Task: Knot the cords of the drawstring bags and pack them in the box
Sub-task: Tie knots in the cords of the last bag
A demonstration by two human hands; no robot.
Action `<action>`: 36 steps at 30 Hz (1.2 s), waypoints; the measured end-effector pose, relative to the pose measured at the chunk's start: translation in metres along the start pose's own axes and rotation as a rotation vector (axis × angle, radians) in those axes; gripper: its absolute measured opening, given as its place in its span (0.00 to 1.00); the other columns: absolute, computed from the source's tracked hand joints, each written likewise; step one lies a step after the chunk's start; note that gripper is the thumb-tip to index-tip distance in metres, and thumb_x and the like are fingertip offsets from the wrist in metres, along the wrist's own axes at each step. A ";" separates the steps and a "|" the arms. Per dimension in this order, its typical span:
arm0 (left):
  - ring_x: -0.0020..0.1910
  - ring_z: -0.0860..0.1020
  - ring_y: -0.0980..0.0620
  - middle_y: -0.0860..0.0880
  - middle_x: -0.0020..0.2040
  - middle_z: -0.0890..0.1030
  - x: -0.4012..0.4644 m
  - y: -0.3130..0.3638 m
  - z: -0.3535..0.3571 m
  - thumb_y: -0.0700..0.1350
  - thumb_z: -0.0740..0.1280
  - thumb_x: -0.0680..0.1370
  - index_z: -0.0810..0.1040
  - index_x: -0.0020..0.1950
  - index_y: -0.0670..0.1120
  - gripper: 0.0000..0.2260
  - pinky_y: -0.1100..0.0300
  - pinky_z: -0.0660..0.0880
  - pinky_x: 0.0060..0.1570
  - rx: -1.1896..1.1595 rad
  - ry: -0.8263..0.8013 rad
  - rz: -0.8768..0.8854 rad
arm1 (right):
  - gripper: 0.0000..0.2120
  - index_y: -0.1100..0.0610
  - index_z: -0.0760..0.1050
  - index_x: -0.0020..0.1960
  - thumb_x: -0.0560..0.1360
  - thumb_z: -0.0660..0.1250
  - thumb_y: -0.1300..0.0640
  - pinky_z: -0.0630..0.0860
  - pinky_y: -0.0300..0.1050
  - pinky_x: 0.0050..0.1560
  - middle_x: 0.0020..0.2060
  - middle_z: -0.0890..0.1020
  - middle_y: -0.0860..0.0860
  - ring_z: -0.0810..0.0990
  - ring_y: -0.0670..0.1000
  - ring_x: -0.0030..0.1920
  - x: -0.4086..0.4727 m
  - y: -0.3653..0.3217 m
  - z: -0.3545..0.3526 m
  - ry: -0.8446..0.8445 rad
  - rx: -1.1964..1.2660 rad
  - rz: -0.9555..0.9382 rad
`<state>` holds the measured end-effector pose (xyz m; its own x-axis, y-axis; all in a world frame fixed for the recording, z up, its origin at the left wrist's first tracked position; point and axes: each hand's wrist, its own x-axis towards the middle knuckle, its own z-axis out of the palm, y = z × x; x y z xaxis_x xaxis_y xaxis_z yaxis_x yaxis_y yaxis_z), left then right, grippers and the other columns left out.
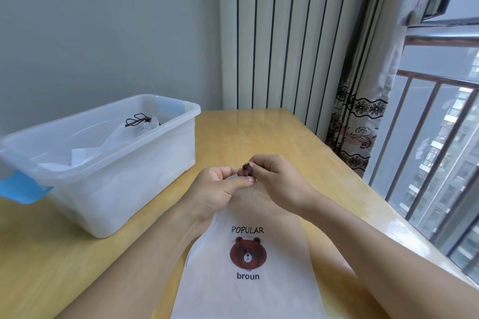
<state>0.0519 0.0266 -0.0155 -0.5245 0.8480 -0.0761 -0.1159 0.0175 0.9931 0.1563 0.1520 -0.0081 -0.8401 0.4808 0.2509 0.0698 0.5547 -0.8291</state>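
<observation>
A white drawstring bag [248, 261] with a brown bear print lies flat on the wooden table [298, 147] in front of me. Its brown cord [248, 168] is bunched at the bag's gathered top. My left hand [217, 189] grips the bag's neck, thumb pressed just under the cord. My right hand [277, 179] pinches the cord bundle from the right. A translucent plastic box [124, 179] with blue latches stands at the left. Inside it lies another white bag [134, 129] with a knotted dark cord.
A wall rises behind the box. A radiator-like striped panel [285, 33] and a patterned curtain [363, 124] stand at the table's far right corner. A window with a railing [440, 137] runs along the table's right edge.
</observation>
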 end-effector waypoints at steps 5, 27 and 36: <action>0.43 0.81 0.47 0.43 0.42 0.85 0.001 0.002 0.006 0.42 0.76 0.70 0.83 0.47 0.40 0.08 0.54 0.73 0.51 -0.001 0.096 0.018 | 0.17 0.62 0.76 0.40 0.85 0.61 0.55 0.64 0.45 0.35 0.33 0.75 0.51 0.69 0.50 0.33 -0.001 -0.002 0.002 -0.003 0.068 -0.012; 0.32 0.80 0.63 0.54 0.33 0.85 -0.006 0.012 0.008 0.41 0.75 0.72 0.85 0.38 0.48 0.04 0.72 0.74 0.36 0.415 0.496 0.439 | 0.17 0.65 0.75 0.42 0.84 0.60 0.55 0.59 0.40 0.30 0.29 0.68 0.48 0.62 0.45 0.28 -0.001 -0.003 -0.002 0.091 -0.086 -0.068; 0.33 0.76 0.51 0.46 0.34 0.79 -0.005 0.029 -0.009 0.41 0.64 0.81 0.77 0.42 0.40 0.09 0.57 0.73 0.42 -0.189 0.129 0.018 | 0.16 0.61 0.71 0.40 0.84 0.60 0.55 0.59 0.39 0.29 0.26 0.66 0.44 0.62 0.45 0.28 -0.001 -0.004 -0.010 0.094 -0.166 -0.117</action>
<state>0.0437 0.0179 0.0133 -0.6303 0.7721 -0.0810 -0.2548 -0.1072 0.9610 0.1621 0.1560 -0.0005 -0.7945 0.4632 0.3926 0.0686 0.7109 -0.6999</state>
